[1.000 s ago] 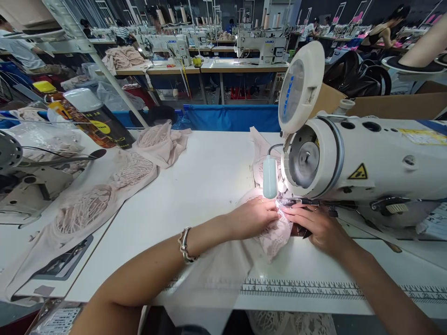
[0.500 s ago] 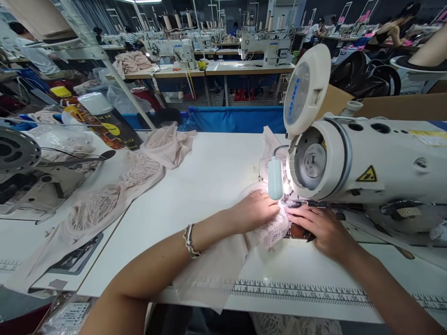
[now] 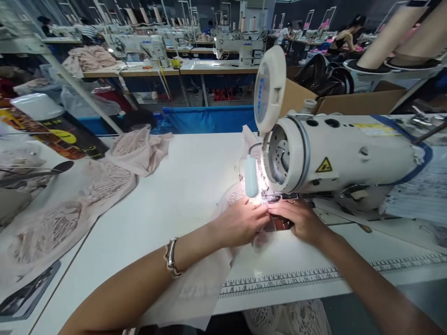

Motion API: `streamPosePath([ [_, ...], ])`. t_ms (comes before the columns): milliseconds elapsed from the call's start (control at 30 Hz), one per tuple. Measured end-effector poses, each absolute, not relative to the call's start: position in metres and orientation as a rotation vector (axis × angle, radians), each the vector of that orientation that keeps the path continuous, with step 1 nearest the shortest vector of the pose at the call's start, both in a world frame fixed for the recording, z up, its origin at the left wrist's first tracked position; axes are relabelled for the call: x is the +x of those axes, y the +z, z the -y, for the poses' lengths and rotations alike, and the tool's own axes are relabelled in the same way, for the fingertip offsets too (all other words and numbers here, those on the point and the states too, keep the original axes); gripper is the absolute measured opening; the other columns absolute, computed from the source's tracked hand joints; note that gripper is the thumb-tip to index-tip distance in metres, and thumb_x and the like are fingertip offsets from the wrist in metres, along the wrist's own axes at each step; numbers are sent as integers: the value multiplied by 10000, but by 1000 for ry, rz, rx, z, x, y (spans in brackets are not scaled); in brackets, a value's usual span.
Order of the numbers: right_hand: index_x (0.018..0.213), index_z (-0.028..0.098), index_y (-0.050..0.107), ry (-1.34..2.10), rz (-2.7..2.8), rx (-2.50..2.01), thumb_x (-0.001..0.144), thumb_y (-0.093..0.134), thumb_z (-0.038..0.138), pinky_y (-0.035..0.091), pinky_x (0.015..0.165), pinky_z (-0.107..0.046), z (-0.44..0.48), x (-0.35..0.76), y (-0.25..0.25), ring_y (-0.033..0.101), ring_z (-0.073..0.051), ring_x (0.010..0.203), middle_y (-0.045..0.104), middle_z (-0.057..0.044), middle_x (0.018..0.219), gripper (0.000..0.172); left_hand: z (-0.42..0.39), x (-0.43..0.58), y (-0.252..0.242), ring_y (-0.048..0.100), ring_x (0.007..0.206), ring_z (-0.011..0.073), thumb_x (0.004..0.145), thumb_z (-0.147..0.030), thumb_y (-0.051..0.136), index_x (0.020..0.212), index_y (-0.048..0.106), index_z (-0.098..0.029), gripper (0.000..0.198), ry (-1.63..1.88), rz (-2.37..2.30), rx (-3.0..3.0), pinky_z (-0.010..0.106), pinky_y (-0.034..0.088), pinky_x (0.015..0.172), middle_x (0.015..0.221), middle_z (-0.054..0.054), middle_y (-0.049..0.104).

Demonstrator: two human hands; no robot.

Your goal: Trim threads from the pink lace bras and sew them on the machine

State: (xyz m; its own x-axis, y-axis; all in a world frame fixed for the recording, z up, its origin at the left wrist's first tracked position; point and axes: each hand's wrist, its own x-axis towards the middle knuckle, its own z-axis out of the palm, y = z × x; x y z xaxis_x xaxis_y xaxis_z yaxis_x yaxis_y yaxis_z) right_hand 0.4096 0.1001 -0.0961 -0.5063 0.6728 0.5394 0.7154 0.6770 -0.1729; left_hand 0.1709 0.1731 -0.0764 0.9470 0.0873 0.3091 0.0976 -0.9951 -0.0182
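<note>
A white Juki sewing machine (image 3: 342,153) stands on the white table (image 3: 181,186), its small lamp (image 3: 251,176) lighting the needle area. A pale pink lace garment piece (image 3: 206,284) lies under the presser foot and drapes over the table's front edge. My left hand (image 3: 240,223), with a silver bracelet on its wrist, presses flat on the fabric just left of the needle. From the right, my right hand (image 3: 300,221) pinches the fabric at the presser foot. The fingertips of both hands nearly touch.
More pink lace pieces (image 3: 70,204) lie across the table's left side, beside a dark spray can (image 3: 59,128) lying on its side. A ruler strip (image 3: 314,277) runs along the front edge. A cardboard box (image 3: 359,100) stands behind the machine. Other workstations and people fill the background.
My hands have drawn closer together at the needle and the lace between them is more bunched and covered. The camera has swung right, shifting the machine and table leftward in view.
</note>
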Motion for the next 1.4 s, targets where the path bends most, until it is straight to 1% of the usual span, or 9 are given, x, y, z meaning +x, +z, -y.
streamPosePath([
  [100, 1137, 193, 686, -58, 2297, -1092, 814, 427, -68, 577, 929, -348, -99, 408, -95, 687, -192, 1097, 752, -69, 1151, 489, -165, 176, -81, 587, 887, 207, 1000, -154, 471, 927, 676, -119, 220, -590, 76, -2981, 361, 439, 728, 989, 99, 671],
  [233, 1104, 169, 705, -25, 2303, -1060, 839, 414, -54, 544, 979, -371, -99, 407, -92, 687, -198, 1081, 754, -90, 1131, 452, -153, 177, -76, 612, 901, 201, 1009, -434, 553, 823, 694, -156, 363, -578, -198, -3197, 352, 481, 784, 933, 65, 704],
  [300, 1092, 162, 711, -39, 2302, -1070, 843, 404, -49, 545, 959, -380, -100, 406, -92, 689, -206, 1065, 755, -94, 1126, 448, -148, 177, -71, 631, 876, 186, 974, -467, 604, 887, 716, -174, 325, -534, -260, -3395, 341, 512, 788, 933, 47, 725],
  [433, 1078, 159, 704, -70, 2278, -1071, 882, 401, -14, 567, 891, -385, -100, 406, -96, 697, -216, 1019, 757, -91, 1114, 400, -152, 177, -64, 659, 924, 140, 1054, -282, 480, 1029, 695, -146, 255, -795, -73, -3629, 280, 566, 827, 1002, 64, 730],
  [567, 1079, 164, 695, -103, 2266, -1060, 894, 368, -2, 579, 856, -384, -101, 405, -98, 702, -220, 991, 759, -89, 1093, 411, -172, 175, -68, 633, 940, 192, 1059, -162, 348, 1067, 650, -134, 303, -744, 145, -3371, 366, 566, 785, 1037, 110, 693],
  [800, 1102, 175, 685, -171, 2310, -1097, 854, 356, -44, 582, 845, -394, -98, 403, -88, 696, -233, 1000, 757, -80, 1091, 467, -180, 170, -75, 574, 768, 181, 997, -106, 418, 958, 660, -136, 247, -491, 176, -3086, 355, 491, 712, 893, 83, 657],
  [967, 1146, 188, 671, -207, 2318, -1060, 807, 371, -79, 576, 814, -351, -96, 403, -87, 674, -216, 1013, 753, -64, 1098, 526, -175, 173, -75, 569, 840, 193, 993, -81, 371, 837, 636, -130, 312, -439, 148, -3093, 348, 479, 750, 922, 93, 665],
  [1200, 1043, 202, 697, -106, 2334, -1018, 872, 512, -11, 535, 749, -330, -93, 402, -86, 650, -200, 906, 760, -46, 1010, 331, -177, 171, -75, 541, 760, 175, 993, -65, 383, 953, 641, -114, 265, -439, 182, -3124, 317, 444, 678, 871, 62, 657],
  [1400, 1184, 192, 650, -153, 2358, -1071, 742, 382, -122, 555, 845, -359, -95, 408, -93, 659, -217, 1017, 753, -42, 1096, 605, -177, 171, -75, 521, 729, 175, 971, -55, 405, 908, 633, -132, 249, -456, 261, -3059, 313, 381, 602, 910, 76, 659],
])
